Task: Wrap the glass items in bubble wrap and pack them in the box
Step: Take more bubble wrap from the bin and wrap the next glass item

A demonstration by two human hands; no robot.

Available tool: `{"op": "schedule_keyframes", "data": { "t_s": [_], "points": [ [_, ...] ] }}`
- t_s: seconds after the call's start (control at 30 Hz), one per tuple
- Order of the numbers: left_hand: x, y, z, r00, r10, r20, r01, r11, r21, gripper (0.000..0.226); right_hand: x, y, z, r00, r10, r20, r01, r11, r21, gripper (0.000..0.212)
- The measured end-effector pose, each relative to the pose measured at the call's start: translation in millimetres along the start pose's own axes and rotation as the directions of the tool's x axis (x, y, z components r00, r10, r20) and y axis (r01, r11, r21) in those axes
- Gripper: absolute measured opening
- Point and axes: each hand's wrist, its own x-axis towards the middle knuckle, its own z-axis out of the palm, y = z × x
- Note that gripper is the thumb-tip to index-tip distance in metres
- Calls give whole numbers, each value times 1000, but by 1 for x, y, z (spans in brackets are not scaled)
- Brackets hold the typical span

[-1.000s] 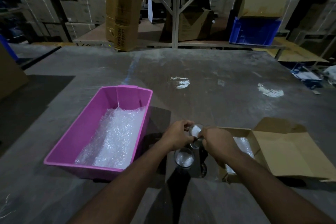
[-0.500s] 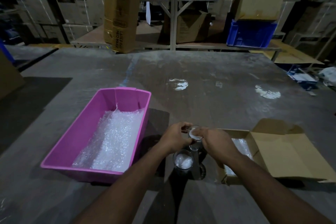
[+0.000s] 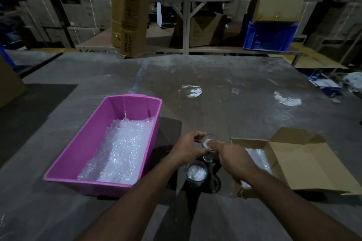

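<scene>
The right hand (image 3: 231, 154) is covering most of the small clear drinking glass (image 3: 209, 140), and its fingertips are not showing. Beside this glass, the open brown cardboard box (image 3: 290, 164) is hiding behind the forearm, its flap leaving the frame.

Dim, glare patches, wide-angle edge distortion

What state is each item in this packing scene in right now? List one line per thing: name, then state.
pink tub: open, bubble wrap lying inside.
cardboard box: flaps open, bubble wrap inside.
held glass: off the table, white stuffing at its mouth.
second glass: upright on the table, white stuffing inside.
left hand: grips the held glass.
right hand: fingers pressing at the held glass's mouth.
</scene>
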Motion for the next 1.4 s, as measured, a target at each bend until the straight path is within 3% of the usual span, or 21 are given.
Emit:
{"op": "schedule_keyframes", "data": {
  "t_s": [0.07, 0.27, 0.6, 0.73, 0.87, 1.0, 1.13, 1.23, 1.4],
  "points": [
    [0, 2, 0, 1000, 0, 5, 0, 1000, 20, 59, -3, 3, -3, 1000, 3, -19, -3, 1000, -9, 39],
    [0, 0, 1, 1000, -2, 3, 2, 1000, 11, 55, -8, 3, -6, 996, -54, -71, 54, 999, -7, 57],
    [3, -3, 0, 1000, 2, 18, -3, 1000, 24, 57, 2, -6, -6, 999, -55, 1, 55, 997, -50, 36],
    [2, -3, 0, 1000, -11, 19, 11, 999, 33, 60, 9, 3, -16, 996, -58, 66, 64, 993, -95, 45],
    [6, -1, -1, 1000, -6, 25, 5, 999, 41, 53, 19, 8, -21, 997, -81, 6, 81, 994, -74, 48],
    [6, -5, -2, 1000, -17, 11, 17, 1000, 11, 54, 14, 4, -8, 995, -84, 46, 88, 991, -96, 40],
    [6, -7, -1, 999, -14, 34, 13, 1000, 7, 59, 8, 9, 0, 995, -100, -1, 100, 990, -96, 51],
    [7, -6, 1, 1000, 0, 31, 0, 1000, 15, 61, 7, 16, 7, 994, -102, -24, 102, 995, -16, 52],
    [7, -5, 2, 1000, 2, 20, -2, 999, 48, 60, 5, 23, 13, 996, -69, 50, 51, 954, 296, 63]
  ]
}}
